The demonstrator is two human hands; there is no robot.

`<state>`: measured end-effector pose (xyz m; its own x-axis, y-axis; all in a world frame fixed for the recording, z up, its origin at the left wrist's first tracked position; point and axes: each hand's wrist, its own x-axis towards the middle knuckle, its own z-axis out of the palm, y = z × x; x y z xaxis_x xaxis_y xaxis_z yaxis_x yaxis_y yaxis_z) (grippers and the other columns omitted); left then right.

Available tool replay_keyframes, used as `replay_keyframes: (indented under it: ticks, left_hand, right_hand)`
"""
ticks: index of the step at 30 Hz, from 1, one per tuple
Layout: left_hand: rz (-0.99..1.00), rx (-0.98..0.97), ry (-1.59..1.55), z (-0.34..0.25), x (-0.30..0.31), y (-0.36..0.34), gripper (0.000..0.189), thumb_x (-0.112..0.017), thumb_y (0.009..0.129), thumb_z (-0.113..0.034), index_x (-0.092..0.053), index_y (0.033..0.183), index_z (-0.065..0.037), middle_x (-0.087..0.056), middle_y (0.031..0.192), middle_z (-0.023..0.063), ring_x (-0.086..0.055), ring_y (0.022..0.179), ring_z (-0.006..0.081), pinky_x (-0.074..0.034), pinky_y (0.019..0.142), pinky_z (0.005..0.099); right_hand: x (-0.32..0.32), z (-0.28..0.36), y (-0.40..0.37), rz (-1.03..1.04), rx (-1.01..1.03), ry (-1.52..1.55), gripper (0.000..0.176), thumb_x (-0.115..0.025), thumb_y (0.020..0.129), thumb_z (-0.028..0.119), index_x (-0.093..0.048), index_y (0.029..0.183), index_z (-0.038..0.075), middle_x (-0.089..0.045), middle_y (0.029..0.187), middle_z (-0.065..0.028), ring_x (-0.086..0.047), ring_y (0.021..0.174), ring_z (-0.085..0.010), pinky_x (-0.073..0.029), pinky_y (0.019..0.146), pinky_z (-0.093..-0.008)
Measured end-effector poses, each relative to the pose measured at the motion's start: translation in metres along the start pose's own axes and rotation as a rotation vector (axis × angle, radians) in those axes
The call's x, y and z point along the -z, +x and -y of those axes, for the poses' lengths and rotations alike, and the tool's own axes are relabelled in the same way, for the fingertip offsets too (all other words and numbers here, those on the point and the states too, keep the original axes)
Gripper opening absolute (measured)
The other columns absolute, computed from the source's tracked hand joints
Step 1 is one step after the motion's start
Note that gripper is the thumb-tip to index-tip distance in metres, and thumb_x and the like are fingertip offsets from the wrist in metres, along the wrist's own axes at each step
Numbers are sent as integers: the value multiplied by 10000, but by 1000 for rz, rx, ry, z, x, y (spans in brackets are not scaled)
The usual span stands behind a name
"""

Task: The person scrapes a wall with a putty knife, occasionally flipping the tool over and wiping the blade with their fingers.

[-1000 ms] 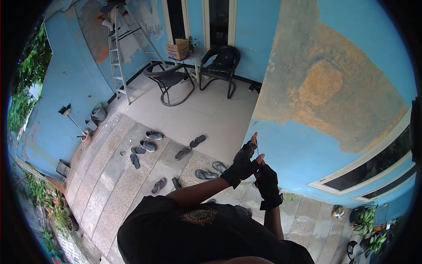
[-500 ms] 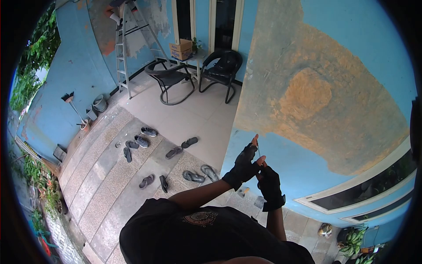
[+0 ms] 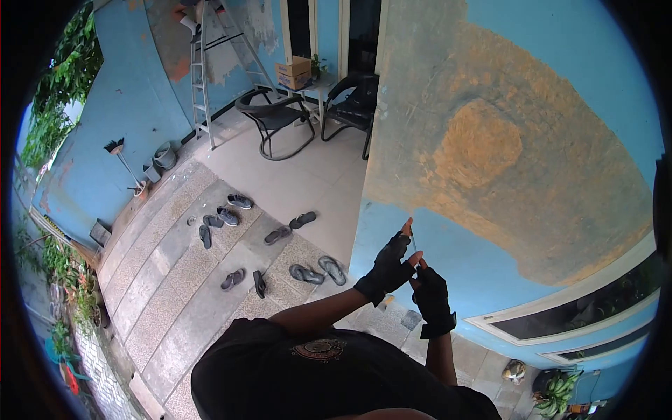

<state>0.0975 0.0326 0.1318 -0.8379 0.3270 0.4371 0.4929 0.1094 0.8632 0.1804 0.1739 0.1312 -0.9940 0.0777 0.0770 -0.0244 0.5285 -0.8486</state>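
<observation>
Both of my hands wear black fingerless gloves and are close together in front of the blue wall. A thin, grey, blade-like tool (image 3: 414, 242), seen nearly edge-on, shows between them. My left hand (image 3: 389, 267) grips it, with the fingers stretched along its far end and the thumb lower down. My right hand (image 3: 431, 294) is closed around its near end, just below the left thumb; the part inside that hand is hidden. Beyond them the wall (image 3: 437, 245) is blue below a large bare, grey-brown patch (image 3: 483, 143).
Several sandals and shoes (image 3: 306, 274) lie on the paving to the left. Farther back stand black chairs (image 3: 276, 119), a small table with a cardboard box (image 3: 294, 73), and a ladder (image 3: 200, 91) with a person on it. A window (image 3: 581, 297) is low on the right.
The view has shifted slightly, so the wall patch appears a little farther left and the chair partly cut off. My hands keep nearly the same grip and place.
</observation>
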Motion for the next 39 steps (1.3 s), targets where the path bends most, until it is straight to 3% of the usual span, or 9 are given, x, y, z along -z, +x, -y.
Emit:
replay_keyframes:
  ticks: [10,12,17,20,23,26,29,36,39]
  left_hand:
    - [-83,-150,151,20,68,-4,824,-696,857,-208,-234,1525,-71,-506,1383,176,-537,1244,299,-500,867,373]
    - [-47,-76,164,20,82,-7,816,-696,857,-209,-244,1523,-76,-513,1376,173,-540,1239,297,-500,866,370]
    - [-39,-51,168,35,101,-15,816,-701,856,-191,-247,1527,-89,-519,1369,166,-551,1222,284,-502,883,361]
    - [-98,-65,157,42,102,-24,617,-673,869,-150,-401,1407,-16,-373,1517,157,-548,1229,325,-494,923,375]
    - [-178,-153,226,38,105,-30,586,-670,867,-89,-430,1400,-65,-521,1378,132,-556,1216,260,-500,916,357]
    - [-241,-112,170,27,107,-29,325,-667,868,-73,-592,1184,-52,-641,1195,118,-643,1064,259,-530,831,350]
    - [-231,-120,214,32,95,-25,134,-718,849,-170,-648,860,-56,-634,692,100,-656,656,290,-508,601,362]
    - [-187,1,268,1,22,-20,255,-728,837,-200,-540,737,-60,-553,597,112,-584,573,330,-449,528,393]
    - [-193,-88,338,6,-12,-25,272,-693,830,-142,-475,690,-61,-458,583,140,-520,543,364,-399,499,431]
  right_hand:
    - [-49,30,15,40,36,63,657,-657,814,24,-452,1432,109,-499,786,-46,-510,691,-170,-457,692,-276]
    - [-56,32,19,48,90,106,606,-607,857,-29,-458,1436,69,-426,776,65,-418,584,-25,-380,503,-206]
    - [-75,41,20,47,76,141,632,-624,841,-11,-457,1440,100,-450,775,26,-444,630,-74,-414,584,-231]
    - [-79,54,16,54,-10,243,646,-638,833,6,-456,1443,120,-459,766,6,-445,662,-106,-433,640,-252]
    - [-81,47,18,62,-27,310,636,-625,847,0,-453,1448,120,-449,753,33,-419,628,-75,-411,590,-235]
    - [-70,45,23,90,-32,361,624,-612,863,2,-449,1452,123,-449,743,46,-414,597,-54,-398,551,-226]
    - [-49,48,29,132,-77,401,619,-603,871,4,-445,1457,130,-445,734,52,-418,582,-41,-391,529,-224]
    - [18,34,28,130,63,187,630,-601,868,-14,-442,1460,137,-425,728,63,-402,564,-33,-381,515,-216]
    - [46,2,24,164,-10,309,623,-563,872,-51,-430,1461,104,-427,721,54,-406,506,-38,-368,458,-219]
